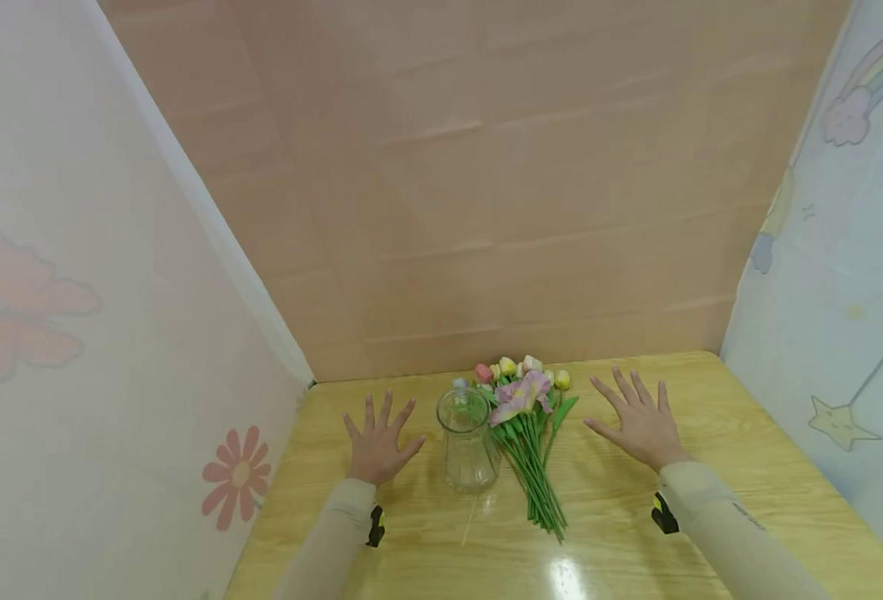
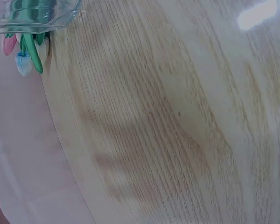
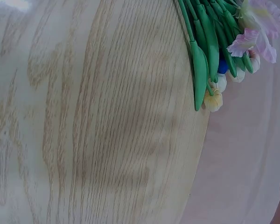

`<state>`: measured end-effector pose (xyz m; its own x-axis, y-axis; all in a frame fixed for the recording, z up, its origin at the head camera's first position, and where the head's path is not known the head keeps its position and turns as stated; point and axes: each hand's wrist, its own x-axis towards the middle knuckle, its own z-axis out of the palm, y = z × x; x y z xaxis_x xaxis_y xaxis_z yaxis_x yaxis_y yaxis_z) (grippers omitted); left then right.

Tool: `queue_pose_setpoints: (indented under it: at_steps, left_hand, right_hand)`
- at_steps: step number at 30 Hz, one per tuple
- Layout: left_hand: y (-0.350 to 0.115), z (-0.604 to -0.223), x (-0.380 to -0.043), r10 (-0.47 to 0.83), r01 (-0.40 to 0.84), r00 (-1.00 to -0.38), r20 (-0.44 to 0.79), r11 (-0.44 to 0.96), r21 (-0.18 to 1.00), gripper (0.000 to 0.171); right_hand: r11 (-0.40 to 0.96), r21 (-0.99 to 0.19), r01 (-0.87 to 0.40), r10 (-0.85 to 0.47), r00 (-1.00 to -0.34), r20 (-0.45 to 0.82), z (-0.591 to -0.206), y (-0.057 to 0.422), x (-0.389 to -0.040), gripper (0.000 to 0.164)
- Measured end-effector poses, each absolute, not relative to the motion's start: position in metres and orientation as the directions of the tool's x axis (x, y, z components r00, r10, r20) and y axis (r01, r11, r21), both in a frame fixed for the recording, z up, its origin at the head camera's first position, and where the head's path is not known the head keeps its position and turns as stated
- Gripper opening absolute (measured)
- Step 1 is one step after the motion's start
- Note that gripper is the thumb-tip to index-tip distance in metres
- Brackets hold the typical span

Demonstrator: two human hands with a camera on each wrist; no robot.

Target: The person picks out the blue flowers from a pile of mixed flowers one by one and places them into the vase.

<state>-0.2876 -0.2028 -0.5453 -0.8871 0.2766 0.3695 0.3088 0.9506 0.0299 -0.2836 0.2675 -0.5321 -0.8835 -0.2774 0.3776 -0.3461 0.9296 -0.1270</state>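
Observation:
A clear glass vase [image 1: 471,458] stands upright on the wooden table, between my hands and nearer the left one. Right beside it lies a bunch of artificial flowers [image 1: 533,467], mostly tulips with one large pink-purple bloom [image 1: 522,397], green stems pointing toward me. My left hand [image 1: 378,446] is spread with straight fingers to the left of the vase, holding nothing. To the right of the flowers, my right hand [image 1: 642,423] is also spread and holds nothing. Part of the vase [image 2: 37,21] shows in the left wrist view; flower leaves [image 3: 200,77] appear in the right wrist view.
The wood-grain table [image 1: 426,550] ends at a brown papered back wall [image 1: 441,208]. A white panel with a butterfly and a flower [image 1: 239,477] closes the left side. On the right hangs a panel with a rainbow and a star [image 1: 842,423].

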Motion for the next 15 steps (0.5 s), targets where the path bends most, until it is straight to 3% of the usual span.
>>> queue_pose_setpoints:
  at_steps: [7, 11, 15]
  left_hand:
    - [-0.203, -0.544, -0.286, 0.269, 0.323, -0.920, 0.286, 0.932, 0.164, 0.064]
    - [-0.202, -0.548, -0.281, 0.289, 0.315, -0.948, 0.132, 0.909, 0.274, 0.043]
    - [-0.199, -0.551, -0.274, 0.317, 0.284, -0.948, -0.043, 0.896, 0.341, 0.017]
  right_hand:
    - [0.926, -0.140, -0.351, -0.289, -0.897, 0.335, -0.532, 0.265, -0.287, 0.075]
    - [0.922, -0.166, -0.351, -0.295, -0.911, 0.289, -0.537, 0.265, -0.285, 0.068]
    - [0.919, -0.231, -0.318, -0.291, -0.946, 0.143, -0.541, 0.266, -0.279, 0.053]
